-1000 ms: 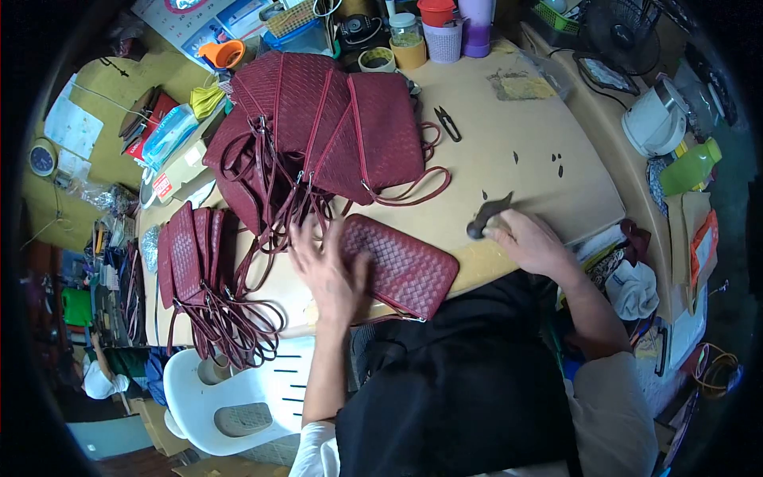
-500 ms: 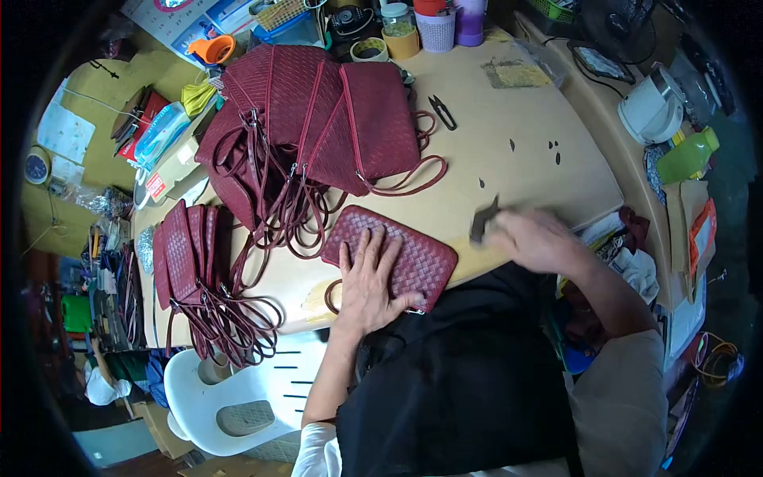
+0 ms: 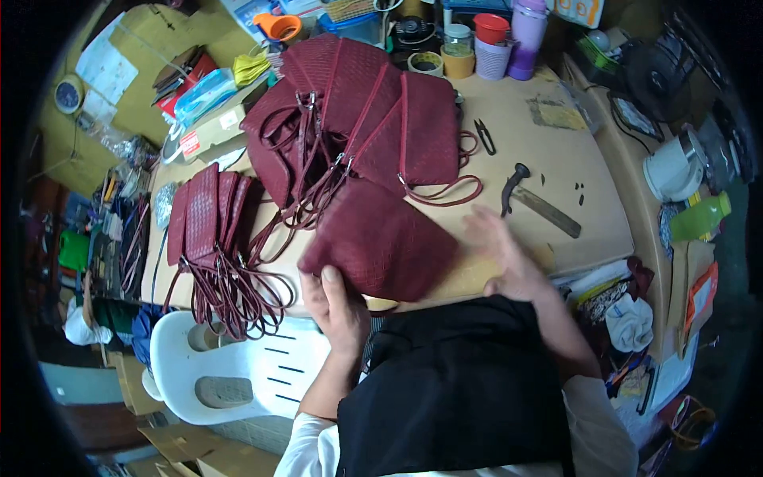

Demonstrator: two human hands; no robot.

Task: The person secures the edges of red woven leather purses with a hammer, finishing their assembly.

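Observation:
A maroon woven pouch (image 3: 387, 242), slightly blurred, is lifted and tilted above the near edge of the table. My left hand (image 3: 336, 306) grips its left lower corner, thumb on top and the other fingers underneath. To the right of the pouch, my right hand (image 3: 505, 258) holds nothing; its fingers are spread and smeared a little by motion. A hammer (image 3: 544, 209) with a dark head and wooden handle lies on the table beyond that hand. Behind the pouch, several larger maroon bags (image 3: 429, 131) lie overlapped, their straps in a tangle.
Smaller maroon pouches (image 3: 208, 211) with looped straps are stacked at the left. Black thread snips (image 3: 485, 137) and small dark scraps lie on the table (image 3: 600, 211). Jars and cups (image 3: 493, 60) stand at the back. A white plastic chair (image 3: 238, 374) is at the near left.
My right hand has put the hammer down on the table and moved left toward the pouch. My left hand, earlier flat on the pouch, now holds it raised with another face showing.

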